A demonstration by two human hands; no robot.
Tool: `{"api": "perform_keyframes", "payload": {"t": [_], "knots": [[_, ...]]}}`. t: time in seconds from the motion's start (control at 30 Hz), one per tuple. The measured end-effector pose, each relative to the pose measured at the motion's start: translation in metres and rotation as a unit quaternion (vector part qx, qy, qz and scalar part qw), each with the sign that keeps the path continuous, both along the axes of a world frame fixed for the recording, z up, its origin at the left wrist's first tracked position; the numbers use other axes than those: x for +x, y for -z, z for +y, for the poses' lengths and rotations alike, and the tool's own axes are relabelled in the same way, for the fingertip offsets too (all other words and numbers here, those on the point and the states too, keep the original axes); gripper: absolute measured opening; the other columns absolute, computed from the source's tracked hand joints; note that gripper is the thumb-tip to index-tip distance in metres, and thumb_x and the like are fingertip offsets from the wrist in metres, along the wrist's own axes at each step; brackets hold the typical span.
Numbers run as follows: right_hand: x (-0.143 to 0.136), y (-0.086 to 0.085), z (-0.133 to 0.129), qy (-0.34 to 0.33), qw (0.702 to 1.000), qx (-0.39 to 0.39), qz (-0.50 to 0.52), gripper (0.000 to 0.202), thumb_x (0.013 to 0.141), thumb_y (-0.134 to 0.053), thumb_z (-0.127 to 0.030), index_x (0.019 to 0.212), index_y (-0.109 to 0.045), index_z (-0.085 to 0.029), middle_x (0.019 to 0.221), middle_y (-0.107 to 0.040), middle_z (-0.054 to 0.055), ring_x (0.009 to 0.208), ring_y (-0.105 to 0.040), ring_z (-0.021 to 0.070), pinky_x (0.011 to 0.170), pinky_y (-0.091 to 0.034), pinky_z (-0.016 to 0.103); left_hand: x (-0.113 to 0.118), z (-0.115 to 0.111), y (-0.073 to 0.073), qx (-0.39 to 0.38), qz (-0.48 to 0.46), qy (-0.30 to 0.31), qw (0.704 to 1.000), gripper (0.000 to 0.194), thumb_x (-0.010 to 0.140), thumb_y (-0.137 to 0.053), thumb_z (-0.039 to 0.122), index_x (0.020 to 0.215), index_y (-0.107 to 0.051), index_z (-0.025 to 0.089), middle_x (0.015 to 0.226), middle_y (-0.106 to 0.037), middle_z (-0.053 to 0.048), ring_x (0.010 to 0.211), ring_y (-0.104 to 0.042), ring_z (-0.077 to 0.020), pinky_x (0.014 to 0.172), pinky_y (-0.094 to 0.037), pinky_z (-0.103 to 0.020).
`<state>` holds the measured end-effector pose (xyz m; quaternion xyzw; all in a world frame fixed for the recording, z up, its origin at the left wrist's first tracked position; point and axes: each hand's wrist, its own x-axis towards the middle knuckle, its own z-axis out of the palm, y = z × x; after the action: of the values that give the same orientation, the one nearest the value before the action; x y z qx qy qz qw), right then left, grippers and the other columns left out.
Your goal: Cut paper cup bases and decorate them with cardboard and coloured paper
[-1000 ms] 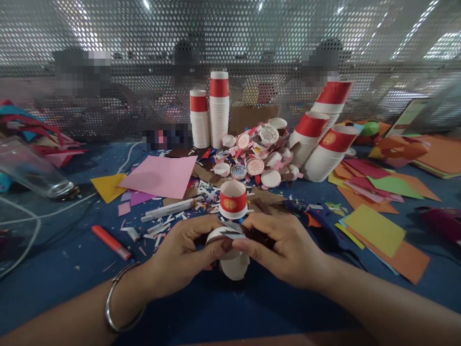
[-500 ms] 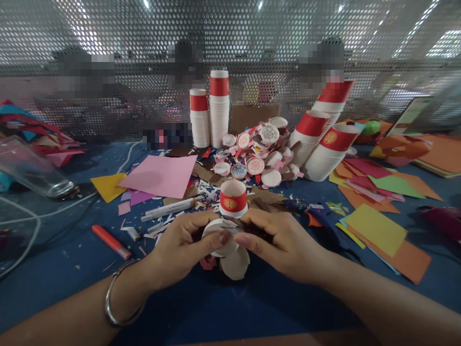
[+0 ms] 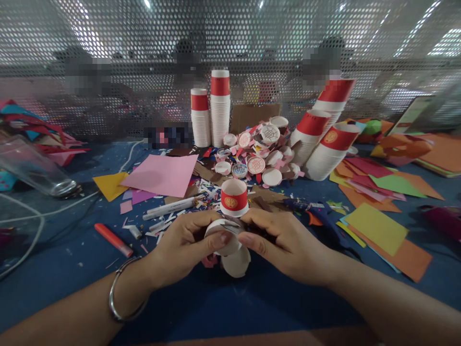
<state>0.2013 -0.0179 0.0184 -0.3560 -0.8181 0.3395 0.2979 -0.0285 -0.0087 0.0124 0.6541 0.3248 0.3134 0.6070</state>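
Observation:
My left hand (image 3: 183, 247), with a silver bangle on its wrist, pinches a round white paper piece (image 3: 223, 243) between thumb and fingers. My right hand (image 3: 288, 242) is closed at the piece's right edge, its thumb and fingers on a thin grey, blade-like item (image 3: 231, 228) that lies across the piece; its exact kind is unclear. Just behind the hands stands a red and white paper cup (image 3: 234, 198). Below them another pale round piece (image 3: 236, 262) rests on the blue table (image 3: 201, 307), beside a pinkish scrap (image 3: 210, 261) partly hidden by my left hand.
Stacked cups (image 3: 220, 113) and leaning stacks (image 3: 329, 151) stand behind, around a heap of round cutouts (image 3: 256, 165). A pink sheet (image 3: 162, 175), a red marker (image 3: 113, 240) and a clear container (image 3: 39, 168) lie left. Coloured papers (image 3: 378, 228) and a dark blue tool (image 3: 324, 221) are right.
The thin grey item has shifted slightly against the round piece in my hands. The whole view has moved a little; both hands keep nearly the same pose.

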Motion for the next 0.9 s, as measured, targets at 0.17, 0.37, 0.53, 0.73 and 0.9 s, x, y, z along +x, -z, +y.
{"api": "perform_keyframes", "payload": {"t": [0.17, 0.37, 0.53, 0.73, 0.9], "knots": [[0.0009, 0.0005, -0.0006, 0.004, 1.0, 0.004, 0.004, 0.029, 0.103, -0.055, -0.04, 0.084, -0.055, -0.019, 0.073, -0.052, -0.002, 0.063, -0.045, 0.0109, 0.057, -0.034, 0.027, 0.0008, -0.0004, 0.0, -0.003, 0.0, 0.003, 1.0, 0.023, 0.094, -0.069, 0.038, 0.089, -0.069, 0.015, 0.072, -0.064, 0.0, 0.055, -0.058, -0.0075, 0.05, -0.049, -0.016], [0.0021, -0.0026, -0.0027, 0.002, 1.0, -0.014, 0.015, 0.03, 0.102, -0.056, -0.041, 0.082, -0.056, -0.018, 0.071, -0.05, -0.003, 0.062, -0.043, 0.0104, 0.056, -0.033, 0.027, 0.0011, 0.0, 0.0022, -0.027, 0.003, 0.0, 1.0, 0.026, 0.093, -0.071, 0.041, 0.092, -0.069, 0.015, 0.073, -0.065, -0.001, 0.056, -0.058, -0.0076, 0.051, -0.05, -0.016], [0.0024, -0.0051, -0.0024, -0.002, 0.999, -0.04, 0.023, 0.032, 0.102, -0.055, -0.042, 0.082, -0.058, -0.017, 0.072, -0.051, -0.002, 0.064, -0.045, 0.0106, 0.057, -0.034, 0.026, 0.0013, 0.0009, 0.0025, -0.026, -0.012, 0.013, 0.999, 0.025, 0.093, -0.071, 0.039, 0.091, -0.067, 0.014, 0.07, -0.064, 0.0, 0.054, -0.058, -0.0076, 0.05, -0.049, -0.016], [0.004, -0.0032, -0.0007, -0.006, 0.999, -0.021, 0.025, 0.028, 0.101, -0.058, -0.039, 0.083, -0.059, -0.017, 0.071, -0.051, -0.003, 0.063, -0.045, 0.0095, 0.057, -0.034, 0.025, 0.0023, -0.0023, -0.0015, 0.019, 0.001, -0.001, 1.0, 0.023, 0.095, -0.068, 0.036, 0.085, -0.066, 0.015, 0.068, -0.061, 0.001, 0.054, -0.057, -0.0075, 0.049, -0.049, -0.015], [0.0022, -0.0014, -0.0013, -0.003, 0.999, 0.009, 0.05, 0.029, 0.102, -0.057, -0.032, 0.076, -0.055, -0.018, 0.066, -0.046, -0.006, 0.059, -0.041, 0.0072, 0.054, -0.031, 0.023, 0.0027, -0.0027, 0.0001, 0.006, 0.005, -0.012, 1.0, 0.022, 0.093, -0.071, 0.038, 0.089, -0.068, 0.016, 0.071, -0.063, 0.001, 0.055, -0.058, -0.0073, 0.051, -0.052, -0.016]]}}
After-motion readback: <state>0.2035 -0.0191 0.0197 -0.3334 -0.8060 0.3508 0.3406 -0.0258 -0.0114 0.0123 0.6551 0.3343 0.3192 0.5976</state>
